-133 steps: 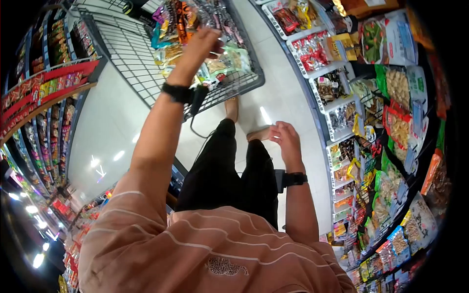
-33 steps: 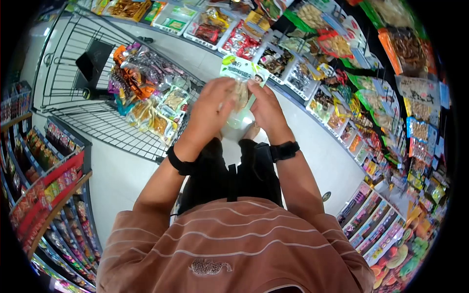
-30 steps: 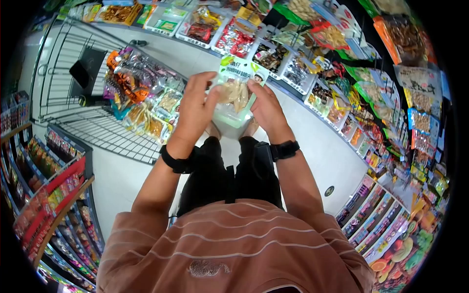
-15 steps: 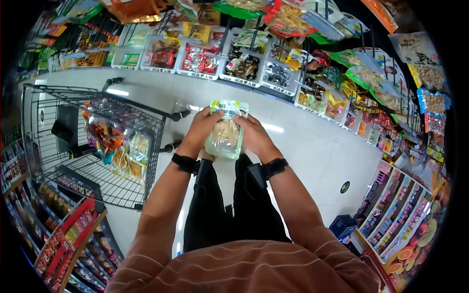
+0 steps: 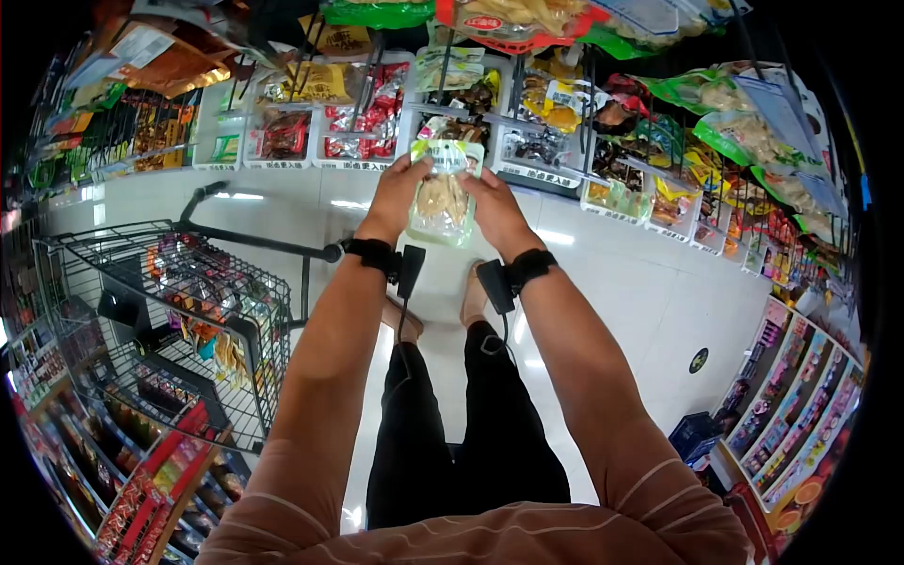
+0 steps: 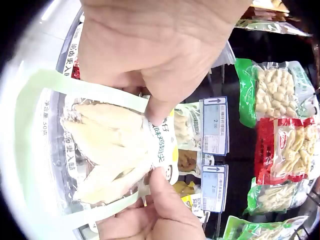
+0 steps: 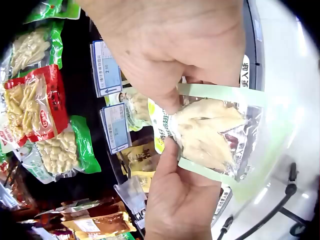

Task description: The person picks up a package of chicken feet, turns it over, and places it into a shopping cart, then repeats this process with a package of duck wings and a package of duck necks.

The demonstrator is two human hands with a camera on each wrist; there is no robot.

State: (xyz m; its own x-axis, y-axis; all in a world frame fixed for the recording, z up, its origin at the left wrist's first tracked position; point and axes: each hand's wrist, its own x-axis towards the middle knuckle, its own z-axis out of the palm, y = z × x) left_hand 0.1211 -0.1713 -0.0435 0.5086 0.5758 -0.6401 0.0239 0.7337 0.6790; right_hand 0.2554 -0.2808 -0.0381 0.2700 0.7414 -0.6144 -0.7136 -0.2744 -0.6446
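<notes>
In the head view, I hold a pale green pouch of chicken wing tips (image 5: 441,209) upright with both hands, in front of the shelf bins. My left hand (image 5: 389,205) pinches its left edge, with the thumb on the printed front. On the other edge, my right hand (image 5: 497,215) pinches it the same way. The left wrist view shows the clear window of the pouch (image 6: 107,145) and both thumbs on the printed top. Seen from the right wrist, the pouch (image 7: 210,132) overlaps the bin fronts, and most of my other fingers are hidden behind it.
White bins (image 5: 363,162) of small packs line the shelf ahead, under hanging bags (image 5: 532,17). Blue price tags (image 6: 215,125) hang behind the pouch. A wire shopping cart (image 5: 188,282) with several packs stands left. Pale floor (image 5: 612,301) lies right, with a rack (image 5: 796,405) beyond.
At first my left hand was over the cart and my right held nothing. Both hands then came to hold the pouch. My view has turned toward the shelf; the cart sits further left.
</notes>
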